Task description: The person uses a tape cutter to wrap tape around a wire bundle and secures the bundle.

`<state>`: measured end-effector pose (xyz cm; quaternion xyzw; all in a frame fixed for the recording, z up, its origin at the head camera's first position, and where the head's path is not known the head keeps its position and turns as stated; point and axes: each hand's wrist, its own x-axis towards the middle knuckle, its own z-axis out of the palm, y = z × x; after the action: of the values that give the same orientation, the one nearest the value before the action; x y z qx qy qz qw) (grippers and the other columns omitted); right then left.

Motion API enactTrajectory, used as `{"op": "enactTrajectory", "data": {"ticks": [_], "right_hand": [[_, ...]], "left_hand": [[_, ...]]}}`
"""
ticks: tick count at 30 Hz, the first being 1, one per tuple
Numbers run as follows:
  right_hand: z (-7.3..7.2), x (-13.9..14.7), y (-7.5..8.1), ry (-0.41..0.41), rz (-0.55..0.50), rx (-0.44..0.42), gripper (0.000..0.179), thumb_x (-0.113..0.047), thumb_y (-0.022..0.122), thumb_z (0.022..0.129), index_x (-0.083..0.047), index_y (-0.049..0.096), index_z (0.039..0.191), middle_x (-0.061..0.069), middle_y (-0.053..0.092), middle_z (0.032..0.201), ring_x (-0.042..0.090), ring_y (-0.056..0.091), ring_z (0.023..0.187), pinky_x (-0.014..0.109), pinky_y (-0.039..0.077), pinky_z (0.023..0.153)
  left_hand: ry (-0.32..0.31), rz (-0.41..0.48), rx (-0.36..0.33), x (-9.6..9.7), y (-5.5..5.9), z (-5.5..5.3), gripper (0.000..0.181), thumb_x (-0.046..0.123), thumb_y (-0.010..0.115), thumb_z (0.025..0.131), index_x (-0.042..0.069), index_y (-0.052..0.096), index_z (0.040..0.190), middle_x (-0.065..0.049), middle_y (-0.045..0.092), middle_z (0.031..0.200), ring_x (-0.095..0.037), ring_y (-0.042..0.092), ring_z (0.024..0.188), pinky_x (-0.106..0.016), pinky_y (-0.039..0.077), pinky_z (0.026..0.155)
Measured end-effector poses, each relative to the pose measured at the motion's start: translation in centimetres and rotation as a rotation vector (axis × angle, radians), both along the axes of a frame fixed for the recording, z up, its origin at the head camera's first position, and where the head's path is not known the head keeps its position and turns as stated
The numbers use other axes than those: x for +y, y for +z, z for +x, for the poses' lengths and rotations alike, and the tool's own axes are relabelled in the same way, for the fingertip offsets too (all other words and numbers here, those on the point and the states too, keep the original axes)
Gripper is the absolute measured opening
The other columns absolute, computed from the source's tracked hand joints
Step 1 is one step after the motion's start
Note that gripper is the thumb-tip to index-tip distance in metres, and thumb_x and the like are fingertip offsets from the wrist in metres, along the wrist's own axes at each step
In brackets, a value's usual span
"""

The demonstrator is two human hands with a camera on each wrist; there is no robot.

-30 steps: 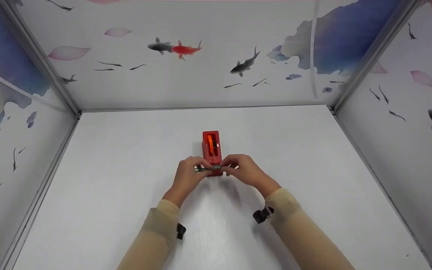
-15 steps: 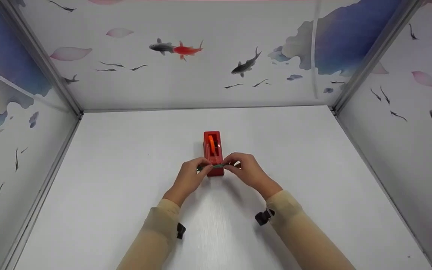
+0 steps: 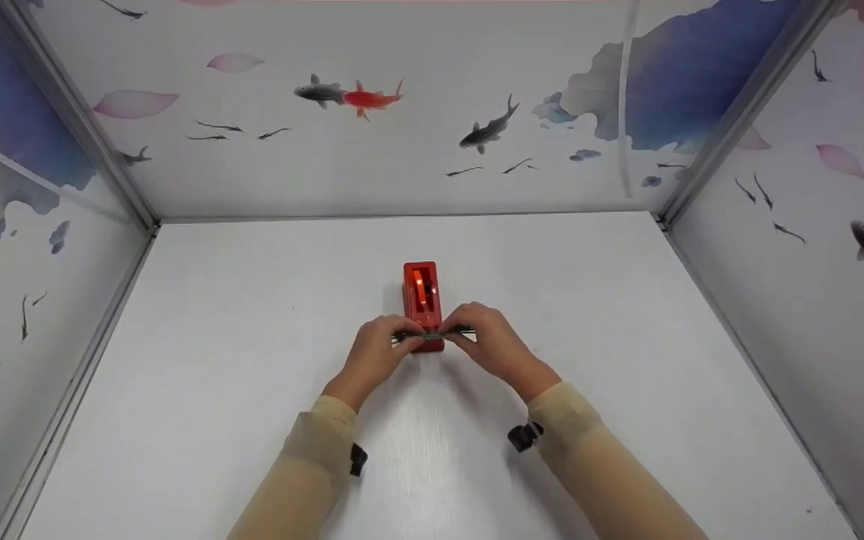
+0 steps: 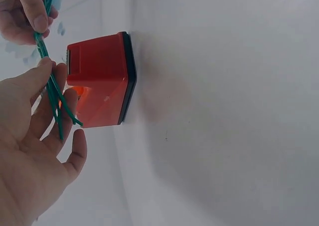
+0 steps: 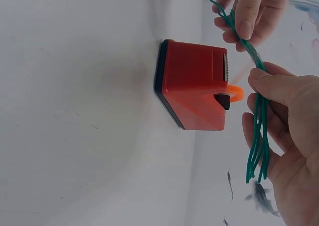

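Left hand point(image 3: 374, 349) and right hand point(image 3: 495, 343) pinch strands point(image 5: 253, 54) thumb-to-finger, likely keeping them bunched. Dispenser point(image 5: 194, 71) stands near.

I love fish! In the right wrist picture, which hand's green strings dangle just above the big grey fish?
The right hand, lower and looking bigger: its green strings end just above the grey fish. The left hand is at the top.

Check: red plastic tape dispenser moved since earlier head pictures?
No: in the head view, the dispenser shows no visible shift either way against the back corners of the flat white tabletop.
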<state>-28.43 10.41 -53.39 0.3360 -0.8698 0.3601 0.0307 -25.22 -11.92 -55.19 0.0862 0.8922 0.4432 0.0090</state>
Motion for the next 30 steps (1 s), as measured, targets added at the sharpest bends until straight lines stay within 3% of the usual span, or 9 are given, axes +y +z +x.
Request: {"op": "enactTrajectory", "data": {"ticks": [4, 12, 19, 25, 30], "right_hand": [[0.1, -0.2, 0.0, -0.015, 0.019, -0.007, 0.021, -0.001, 0.080, 0.088, -0.016, 0.079, 0.103, -0.004, 0.075, 0.100, 0.011, 0.069, 0.097, 0.030, 0.059, 0.092], [-0.1, -0.3, 0.8, -0.028, 0.077, -0.094, 0.027, -0.007, 0.078, 0.091, -0.014, 0.071, 0.117, -0.005, 0.074, 0.108, 0.013, 0.070, 0.102, 0.037, 0.057, 0.098], [0.0, -0.5, 1.1, -0.066, 0.179, -0.105, 0.021, -0.015, 0.076, 0.094, -0.016, 0.077, 0.115, -0.004, 0.075, 0.106, 0.013, 0.067, 0.100, 0.034, 0.057, 0.096], [0.1, -0.8, 1.4, -0.083, 0.273, -0.054, 0.016, -0.019, 0.078, 0.093, -0.015, 0.082, 0.107, -0.001, 0.077, 0.098, 0.023, 0.066, 0.095, 0.035, 0.057, 0.086], [0.1, -1.0, 1.4, -0.105, 0.327, -0.067, 0.013, -0.023, 0.077, 0.093, -0.017, 0.082, 0.103, -0.003, 0.077, 0.095, 0.022, 0.066, 0.090, 0.032, 0.056, 0.079]], "left_hand": [[0.028, -0.026, 0.034, 0.0, -0.2, 0.2, 0.014, 0.020, 0.077, 0.094, 0.021, 0.079, 0.107, 0.004, 0.074, 0.108, -0.017, 0.065, 0.106, -0.037, 0.056, 0.097], [0.066, -0.119, 0.243, 0.0, 0.2, 0.1, 0.016, 0.019, 0.083, 0.087, 0.024, 0.084, 0.103, 0.005, 0.078, 0.095, -0.015, 0.063, 0.092, -0.035, 0.052, 0.087], [0.081, -0.221, 0.383, 0.2, 0.1, 0.3, 0.018, 0.023, 0.086, 0.085, 0.025, 0.085, 0.103, 0.004, 0.077, 0.093, -0.016, 0.062, 0.090, -0.036, 0.050, 0.082], [0.099, -0.250, 0.426, 0.4, 0.0, 0.3, 0.017, 0.023, 0.087, 0.085, 0.025, 0.085, 0.102, 0.004, 0.076, 0.091, -0.017, 0.061, 0.092, -0.038, 0.052, 0.085], [0.106, -0.232, 0.439, 0.4, 0.1, 0.4, 0.017, 0.021, 0.087, 0.084, 0.021, 0.085, 0.101, 0.003, 0.076, 0.093, -0.018, 0.062, 0.093, -0.039, 0.052, 0.086]]}}
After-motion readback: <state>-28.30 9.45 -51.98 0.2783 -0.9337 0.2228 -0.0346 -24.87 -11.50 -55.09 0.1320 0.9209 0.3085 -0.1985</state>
